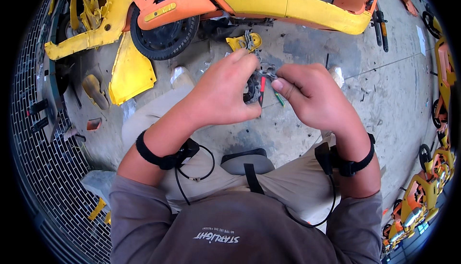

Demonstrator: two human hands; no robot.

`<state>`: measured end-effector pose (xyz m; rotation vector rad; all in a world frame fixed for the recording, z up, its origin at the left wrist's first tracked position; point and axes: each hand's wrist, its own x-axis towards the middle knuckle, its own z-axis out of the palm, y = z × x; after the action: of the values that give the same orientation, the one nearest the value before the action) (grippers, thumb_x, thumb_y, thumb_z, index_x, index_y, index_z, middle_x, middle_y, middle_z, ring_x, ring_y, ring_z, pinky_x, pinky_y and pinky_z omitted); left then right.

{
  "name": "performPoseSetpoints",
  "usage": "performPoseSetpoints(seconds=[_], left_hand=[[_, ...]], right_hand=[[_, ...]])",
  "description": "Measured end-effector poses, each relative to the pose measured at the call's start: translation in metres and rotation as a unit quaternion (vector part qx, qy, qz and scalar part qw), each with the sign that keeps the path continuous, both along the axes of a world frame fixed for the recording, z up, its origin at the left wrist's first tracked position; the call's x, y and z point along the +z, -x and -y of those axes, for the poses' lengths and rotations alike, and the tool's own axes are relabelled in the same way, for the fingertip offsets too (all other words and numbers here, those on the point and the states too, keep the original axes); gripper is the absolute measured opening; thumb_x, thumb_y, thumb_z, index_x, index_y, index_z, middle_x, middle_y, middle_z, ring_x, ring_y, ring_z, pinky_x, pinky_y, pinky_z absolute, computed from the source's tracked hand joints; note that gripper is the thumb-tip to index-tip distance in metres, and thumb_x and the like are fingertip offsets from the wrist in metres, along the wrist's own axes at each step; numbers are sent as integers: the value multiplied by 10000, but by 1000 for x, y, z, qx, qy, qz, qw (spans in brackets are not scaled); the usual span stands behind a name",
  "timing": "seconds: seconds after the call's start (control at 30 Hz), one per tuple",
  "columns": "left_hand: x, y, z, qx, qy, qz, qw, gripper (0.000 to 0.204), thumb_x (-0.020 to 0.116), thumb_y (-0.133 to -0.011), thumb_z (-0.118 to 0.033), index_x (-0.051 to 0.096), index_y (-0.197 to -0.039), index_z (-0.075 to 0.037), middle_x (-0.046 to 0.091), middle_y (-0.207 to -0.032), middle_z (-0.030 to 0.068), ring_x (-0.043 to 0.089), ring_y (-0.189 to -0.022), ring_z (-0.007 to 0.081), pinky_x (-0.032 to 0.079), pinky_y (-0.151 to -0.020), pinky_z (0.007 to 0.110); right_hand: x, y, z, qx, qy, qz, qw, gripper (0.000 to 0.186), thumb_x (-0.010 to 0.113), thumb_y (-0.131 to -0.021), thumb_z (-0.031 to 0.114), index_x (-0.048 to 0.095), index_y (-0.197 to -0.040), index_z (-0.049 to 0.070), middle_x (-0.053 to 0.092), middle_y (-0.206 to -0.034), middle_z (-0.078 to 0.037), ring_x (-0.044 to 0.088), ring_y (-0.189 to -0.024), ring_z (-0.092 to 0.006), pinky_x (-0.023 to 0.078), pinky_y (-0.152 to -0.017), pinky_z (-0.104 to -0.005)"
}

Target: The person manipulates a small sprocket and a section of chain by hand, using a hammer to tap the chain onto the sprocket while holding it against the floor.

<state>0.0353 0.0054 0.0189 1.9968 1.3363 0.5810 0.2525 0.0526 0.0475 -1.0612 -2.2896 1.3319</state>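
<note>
A person sits above a grey concrete floor (394, 100), both hands raised in front of the knees. Between the hands is a grey metal chain (267, 73), bunched in uneven links. The right hand (314, 96) pinches one end of it, thumb and forefinger pressed closely together on the links. The left hand (218, 93) is bent around the rest, its fingers curled on the chain while the thumb stands apart below; its fingertips are mostly hidden.

A red stick-like piece (262, 85) shows beside the chain, near the left thumb; whether it is held cannot be told. A small green piece (280, 99) shows just left of the right thumb. Beyond the hands is a small yellow part (254, 40), with more links in front of it.

Farther off, a yellow and orange scooter (307, 12) stretches across the top, its black wheel (165, 36) at the left. A yellow panel (129, 74) lies near that wheel. More scooters (415, 204) stand in a row along the right edge.
</note>
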Motion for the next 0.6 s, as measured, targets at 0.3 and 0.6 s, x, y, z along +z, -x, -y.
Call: performPoseSetpoints(seconds=[0.3, 0.6], left_hand=[[7, 0, 16, -3, -11, 1, 1000, 442, 744, -593, -107, 526, -962, -2, 488, -907, 172, 533, -817, 377, 446, -675, 426], [7, 0, 21, -9, -56, -2, 998, 421, 740, -603, -99, 538, -961, -7, 491, -901, 162, 526, -813, 370, 446, -675, 415]], right_hand=[[-3, -5, 19, 18, -46, -49, 998, 203, 653, -955, 133, 583, -846, -24, 490, -657, -192, 469, -588, -393, 392, -545, -432], [-3, -8, 25, 27, -82, -32, 996, 187, 657, -950, 153, 602, -887, -14, 549, -711, -189, 543, -653, -411, 423, -579, -454]])
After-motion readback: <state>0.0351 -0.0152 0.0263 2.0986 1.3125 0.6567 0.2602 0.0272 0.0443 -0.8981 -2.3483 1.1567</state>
